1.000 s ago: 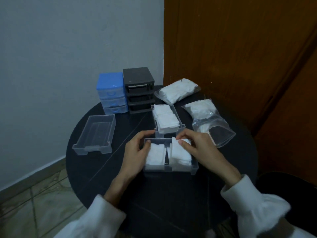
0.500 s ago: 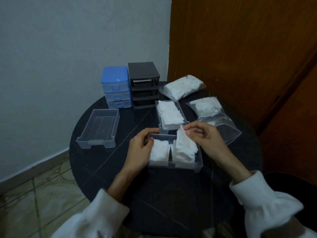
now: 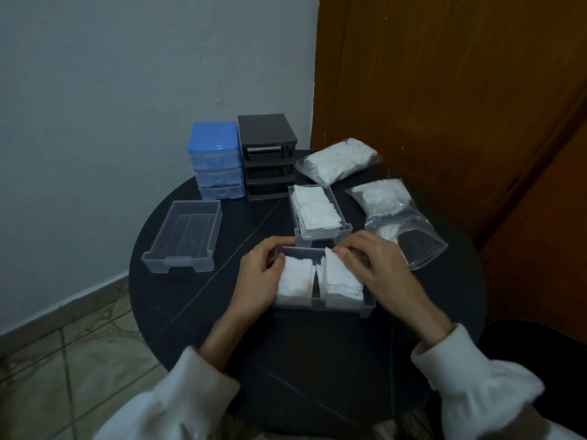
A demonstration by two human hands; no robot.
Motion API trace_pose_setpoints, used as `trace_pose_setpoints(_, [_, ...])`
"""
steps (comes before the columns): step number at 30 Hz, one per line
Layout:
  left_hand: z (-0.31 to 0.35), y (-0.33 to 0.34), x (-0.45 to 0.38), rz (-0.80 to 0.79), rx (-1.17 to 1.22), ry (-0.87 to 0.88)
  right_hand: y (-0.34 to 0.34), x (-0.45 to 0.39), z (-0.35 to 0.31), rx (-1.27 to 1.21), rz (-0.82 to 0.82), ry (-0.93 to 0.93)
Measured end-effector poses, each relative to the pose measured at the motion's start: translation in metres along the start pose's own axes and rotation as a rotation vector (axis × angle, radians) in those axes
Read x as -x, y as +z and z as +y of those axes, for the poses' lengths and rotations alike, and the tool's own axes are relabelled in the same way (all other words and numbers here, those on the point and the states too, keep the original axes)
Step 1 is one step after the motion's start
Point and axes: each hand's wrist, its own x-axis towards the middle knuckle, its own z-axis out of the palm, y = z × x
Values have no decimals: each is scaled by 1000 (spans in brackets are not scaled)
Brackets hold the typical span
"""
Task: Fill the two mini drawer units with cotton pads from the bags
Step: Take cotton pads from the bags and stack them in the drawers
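We're right on the hands here: our left hand (image 3: 259,274) has its grip curled around the left end of the near clear drawer (image 3: 320,308), fingers over the far rim and thumb resting on the left stack of cotton pads (image 3: 293,282). Our right hand (image 3: 378,265) comes in from the other side, fingertips pinching the top of the right stack of pads (image 3: 340,277), which stands tilted up against the drawer's far wall. That drawer sits on the round black bench (image 3: 197,300), a divider showing between its two stacks. Just beyond it, touching or nearly so, we see a second clear drawer (image 3: 317,214) packed with white pads. Off to the left lies a third clear drawer (image 3: 184,239), nothing in it. At the back of the bench stand the two units side by side: the blue drawer unit (image 3: 216,160) with its three drawers in, and the black drawer unit (image 3: 266,154) showing open slots. To the right we have two clear bags: a full bag of pads (image 3: 336,160) at the back, and nearer us a partly filled bag (image 3: 394,214), its mouth towards us, close beside our right hand. White sleeves (image 3: 470,373) cover both wrists.
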Motion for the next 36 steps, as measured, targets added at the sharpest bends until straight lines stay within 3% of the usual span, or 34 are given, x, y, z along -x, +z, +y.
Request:
trace_pose_setpoints(4, [-2,0,-1,9,-18,1,-9,10,-12,112,-2,-15])
trace_pose_setpoints(9, [-5,0,-1,3,-11,7,2,33,-21,315,-279,-77])
trace_pose_setpoints(16, [-5,0,-1,-12,1,13,17,41,-13,559,-285,-70])
trace_pose_setpoints(26, [-5,1,-1,1,-46,35,11,36,-13,590,-336,-111])
trace_pose_setpoints(29, [-5,1,-2,5,-67,45,7,34,-20,544,-380,-129])
trace_pose_setpoints(32, [0,-1,-1,-8,-80,82,-2,29,-20,340,-456,-36])
trace_pose_setpoints(36, [10,-5,-4,-25,-141,107,-10,28,-19,24,-312,84])
